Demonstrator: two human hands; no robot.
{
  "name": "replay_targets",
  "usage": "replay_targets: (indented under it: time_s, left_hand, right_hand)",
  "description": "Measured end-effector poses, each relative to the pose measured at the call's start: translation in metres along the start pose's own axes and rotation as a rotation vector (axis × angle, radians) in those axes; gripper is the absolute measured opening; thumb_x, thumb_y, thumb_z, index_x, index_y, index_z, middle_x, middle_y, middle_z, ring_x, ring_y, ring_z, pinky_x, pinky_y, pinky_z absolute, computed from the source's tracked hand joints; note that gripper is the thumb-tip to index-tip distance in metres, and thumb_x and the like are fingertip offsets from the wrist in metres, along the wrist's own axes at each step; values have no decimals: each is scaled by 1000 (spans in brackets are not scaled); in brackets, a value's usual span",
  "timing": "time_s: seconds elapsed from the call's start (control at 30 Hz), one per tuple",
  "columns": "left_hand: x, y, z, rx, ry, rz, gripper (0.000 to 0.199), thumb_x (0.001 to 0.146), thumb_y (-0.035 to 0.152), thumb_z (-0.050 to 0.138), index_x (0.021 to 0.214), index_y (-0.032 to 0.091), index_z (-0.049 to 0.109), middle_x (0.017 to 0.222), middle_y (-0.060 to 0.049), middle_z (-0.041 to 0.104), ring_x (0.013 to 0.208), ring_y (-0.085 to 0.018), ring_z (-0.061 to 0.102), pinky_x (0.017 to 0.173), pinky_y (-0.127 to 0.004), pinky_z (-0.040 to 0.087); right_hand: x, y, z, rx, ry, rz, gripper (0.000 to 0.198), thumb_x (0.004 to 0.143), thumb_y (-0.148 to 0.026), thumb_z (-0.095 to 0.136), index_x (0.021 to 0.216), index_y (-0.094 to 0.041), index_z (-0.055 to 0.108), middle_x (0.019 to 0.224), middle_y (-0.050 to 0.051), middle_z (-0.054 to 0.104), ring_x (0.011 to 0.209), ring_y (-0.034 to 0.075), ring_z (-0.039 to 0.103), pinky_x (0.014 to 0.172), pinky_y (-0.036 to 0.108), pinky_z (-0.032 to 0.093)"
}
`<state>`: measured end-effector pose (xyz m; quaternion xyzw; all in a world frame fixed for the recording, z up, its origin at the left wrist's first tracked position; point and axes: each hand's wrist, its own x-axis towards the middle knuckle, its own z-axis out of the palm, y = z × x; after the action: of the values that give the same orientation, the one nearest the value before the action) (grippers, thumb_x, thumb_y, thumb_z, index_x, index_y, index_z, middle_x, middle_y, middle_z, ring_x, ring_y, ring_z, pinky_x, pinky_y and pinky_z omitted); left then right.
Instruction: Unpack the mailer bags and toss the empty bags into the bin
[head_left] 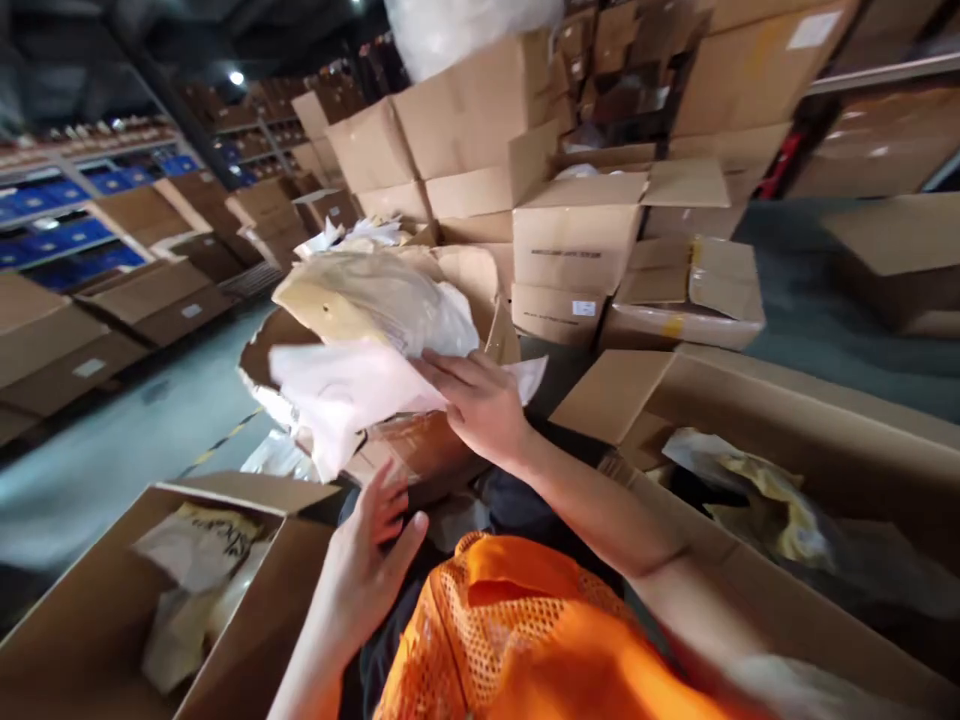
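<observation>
My right hand (484, 405) reaches over the large torn carton in front of me. Its fingers lie over the right end of a thin white packet (352, 385), with the thumb side mostly hidden. The packet is slightly blurred and slopes down to the left across the carton's front. Behind it, a clear plastic bag with yellowish paper (375, 290) rests on the heap in the torn carton (495, 300). My left hand (367, 550) is held lower, near my lap, with its fingers spread and nothing in them.
At lower left, an open carton (45, 620) holds wrapped packets (199, 550). Another open carton (825, 400) at right contains crumpled plastic and yellow paper (772, 500). Stacked cartons (472, 120) stand behind, and blue bins (60, 245) fill shelves at far left.
</observation>
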<state>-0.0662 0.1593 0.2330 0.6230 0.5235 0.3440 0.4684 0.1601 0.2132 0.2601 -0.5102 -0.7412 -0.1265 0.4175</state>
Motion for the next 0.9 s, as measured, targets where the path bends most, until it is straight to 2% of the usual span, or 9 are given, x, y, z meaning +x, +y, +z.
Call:
replay_targets:
  time_s: [0.1,0.23,0.33,0.43,0.53,0.6,0.67,0.77,0.9]
  left_hand:
    - [8,-12,26,-623,22,-108,76,64,60,83,127,24,63,142,-12,57,124,-32,60,89,-39,59]
    - [19,-18,48,-1097,127,-389,47,73,52,77,98,12,73,103,-14,74,92,-25,72,79,-32,61]
    - [22,-22,50,-1148,214,-522,29,83,35,69,95,9,73,93,-13,75,84,-22,73,75,-28,61]
    - [24,-29,49,-1165,274,-480,31,87,29,66,110,10,70,104,-13,74,93,-23,73,81,-30,61]
    - [26,-40,54,-1174,387,-370,33,86,24,67,118,16,67,110,-10,73,101,-21,71,86,-30,60]
    - [27,-49,60,-1158,446,-345,38,82,24,72,119,18,66,112,-8,73,108,-21,69,89,-28,59]
    - [27,-56,68,-1150,444,-363,48,73,30,80,118,17,65,114,-10,72,113,-24,66,91,-30,58]
    - [27,-63,83,-1062,366,-326,73,56,53,87,115,16,65,118,-14,70,116,-32,64,91,-38,59]
    - [30,-70,99,-814,322,-160,73,56,53,85,118,22,62,122,-10,68,126,-31,57,102,-41,52]
  right_hand:
    - [-30,-31,-7,-106,-150,-155,38,100,-17,45,133,-21,63,127,4,68,94,20,60,72,33,52]
    - [-75,-55,13,-147,-288,-225,35,94,-20,57,128,-13,64,125,9,68,91,23,60,62,36,51]
    - [-90,-57,22,51,-343,-178,41,87,-36,69,121,-14,66,119,9,70,94,24,62,68,37,54]
    - [-93,-46,20,376,-209,-75,37,85,-44,71,114,-20,67,110,5,71,98,21,64,85,34,56]
    - [-91,-19,21,403,171,379,47,83,-37,73,126,-23,59,119,8,66,105,21,63,94,38,53]
    - [-87,4,26,479,255,783,66,76,-50,77,131,-21,55,122,12,64,104,25,63,90,42,54]
    - [-78,24,30,786,74,1005,73,71,-64,75,126,-18,59,115,12,67,101,27,65,89,43,54]
    - [-61,37,31,1175,-214,958,60,75,-67,71,109,-18,68,107,9,72,107,27,66,98,40,52]
    - [-46,31,29,1085,-254,846,56,76,-55,73,119,-20,63,121,8,68,117,27,62,102,40,49]
